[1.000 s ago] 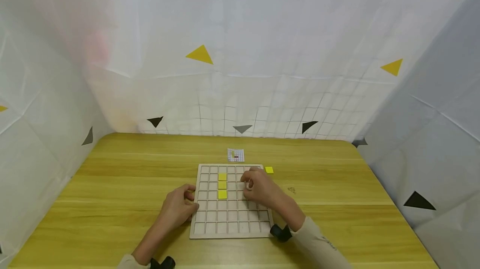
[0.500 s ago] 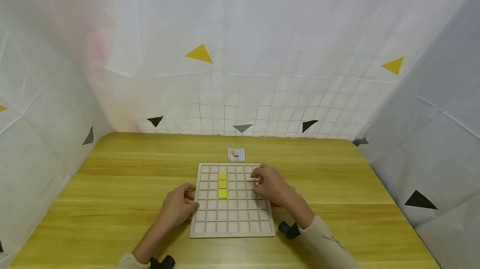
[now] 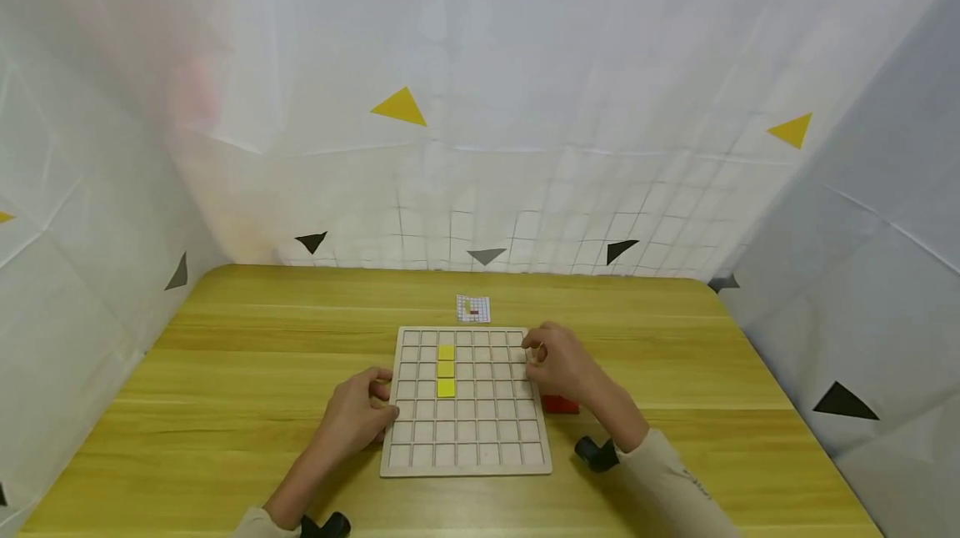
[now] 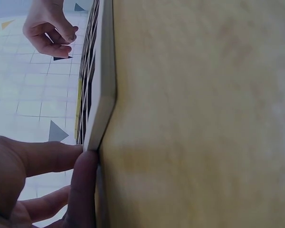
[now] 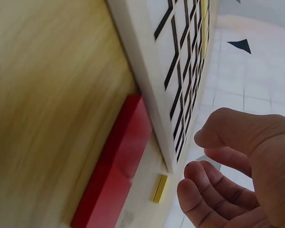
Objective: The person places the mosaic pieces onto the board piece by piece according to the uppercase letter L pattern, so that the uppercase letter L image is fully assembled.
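A pale wooden grid board (image 3: 467,431) lies on the table, and three yellow square tiles (image 3: 446,369) sit in a column of its cells. My left hand (image 3: 356,411) holds the board's left edge; in the left wrist view a finger (image 4: 52,157) and the thumb meet at its rim. Over the board's upper right edge is my right hand (image 3: 561,361), fingers loosely bent with nothing between them. Red pieces (image 5: 116,171) lie by the board's right side, partly under the right hand in the head view. A yellow tile (image 5: 160,188) shows beyond them, hidden from the head camera.
A small printed grid card (image 3: 473,309) lies behind the board, with yellow and red squares on it. White sheeting (image 3: 480,146) with yellow, black and grey triangles encloses the back and sides of the wooden table (image 3: 225,371).
My right hand has moved right, from above the board to its right edge. The red pieces have come into view, and the loose yellow tile is now covered. My left hand stays put.
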Demonstrator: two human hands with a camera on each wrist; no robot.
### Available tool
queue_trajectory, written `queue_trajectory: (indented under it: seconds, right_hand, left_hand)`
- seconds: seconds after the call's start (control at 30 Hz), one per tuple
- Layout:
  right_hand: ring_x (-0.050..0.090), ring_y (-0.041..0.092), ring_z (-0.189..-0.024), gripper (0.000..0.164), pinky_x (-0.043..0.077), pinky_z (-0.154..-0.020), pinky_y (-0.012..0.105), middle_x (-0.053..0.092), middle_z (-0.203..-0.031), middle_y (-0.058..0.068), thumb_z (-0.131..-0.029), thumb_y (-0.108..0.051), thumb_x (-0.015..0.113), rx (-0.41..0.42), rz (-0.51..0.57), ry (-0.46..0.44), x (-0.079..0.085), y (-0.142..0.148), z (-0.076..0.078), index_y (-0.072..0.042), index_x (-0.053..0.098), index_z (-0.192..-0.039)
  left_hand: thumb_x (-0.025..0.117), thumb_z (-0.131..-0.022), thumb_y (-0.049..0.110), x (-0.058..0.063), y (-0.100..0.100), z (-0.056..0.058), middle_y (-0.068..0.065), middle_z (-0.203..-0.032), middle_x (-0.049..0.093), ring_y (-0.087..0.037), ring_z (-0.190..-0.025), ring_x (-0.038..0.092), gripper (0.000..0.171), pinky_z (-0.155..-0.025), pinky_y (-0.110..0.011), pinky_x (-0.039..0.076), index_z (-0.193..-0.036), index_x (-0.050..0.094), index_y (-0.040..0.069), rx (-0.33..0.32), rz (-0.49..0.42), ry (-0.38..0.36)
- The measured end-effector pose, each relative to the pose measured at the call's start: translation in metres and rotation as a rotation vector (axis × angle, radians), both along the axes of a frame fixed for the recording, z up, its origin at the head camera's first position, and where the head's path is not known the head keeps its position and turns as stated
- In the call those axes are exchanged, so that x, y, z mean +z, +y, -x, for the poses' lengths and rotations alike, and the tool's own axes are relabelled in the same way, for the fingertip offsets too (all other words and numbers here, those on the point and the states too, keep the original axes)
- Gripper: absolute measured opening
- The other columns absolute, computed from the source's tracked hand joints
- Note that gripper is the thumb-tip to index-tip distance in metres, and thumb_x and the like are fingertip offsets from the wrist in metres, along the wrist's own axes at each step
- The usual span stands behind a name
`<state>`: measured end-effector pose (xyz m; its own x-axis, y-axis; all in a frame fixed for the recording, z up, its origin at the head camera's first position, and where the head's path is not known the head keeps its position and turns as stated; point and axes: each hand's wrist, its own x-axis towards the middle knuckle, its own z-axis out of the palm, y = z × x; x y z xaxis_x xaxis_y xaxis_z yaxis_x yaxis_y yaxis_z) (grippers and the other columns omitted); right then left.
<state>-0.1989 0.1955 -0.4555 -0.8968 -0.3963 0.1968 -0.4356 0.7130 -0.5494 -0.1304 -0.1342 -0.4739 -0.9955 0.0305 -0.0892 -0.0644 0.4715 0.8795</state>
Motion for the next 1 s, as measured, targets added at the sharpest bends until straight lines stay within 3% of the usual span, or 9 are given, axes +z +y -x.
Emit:
queue_trajectory:
  seconds: [0.23, 0.5, 1.0]
  right_hand:
    - [0.058, 0.019, -0.074, 0.024, 0.052, -0.064, 0.028, 0.061, -0.089, 0.007, -0.073, 0.004, 0.074, -0.016, -0.006, 0.045, -0.004, 0.009, 0.006, 0.001, 0.073, -0.097]
    - [0.057, 0.020, -0.075, 0.024, 0.051, -0.066, 0.031, 0.062, -0.092, 0.009, -0.074, 0.003, 0.074, -0.065, -0.012, 0.018, -0.010, 0.014, 0.011, -0.001, 0.073, -0.098]
    - [0.046, 0.018, -0.069, 0.037, 0.041, -0.058, 0.031, 0.059, -0.096, 0.012, -0.076, 0.000, 0.075, -0.103, -0.065, 0.019, -0.016, 0.021, 0.025, 0.002, 0.069, -0.112]
  left_hand:
    - [0.074, -0.077, -0.005, 0.000, 0.000, -0.001, -0.010, -0.094, 0.060, -0.016, -0.071, 0.064, 0.050, -0.048, -0.032, 0.055, -0.125, 0.060, -0.004, 0.002, -0.014, -0.006]
    - [0.074, -0.078, -0.006, 0.001, 0.000, -0.001, -0.010, -0.094, 0.060, -0.017, -0.073, 0.064, 0.049, -0.048, -0.032, 0.055, -0.125, 0.060, -0.004, 0.001, -0.018, -0.013]
    - [0.075, -0.078, -0.006, 0.002, 0.000, -0.001, -0.011, -0.096, 0.059, -0.018, -0.075, 0.064, 0.050, -0.048, -0.033, 0.056, -0.126, 0.060, -0.004, 0.008, -0.021, -0.016]
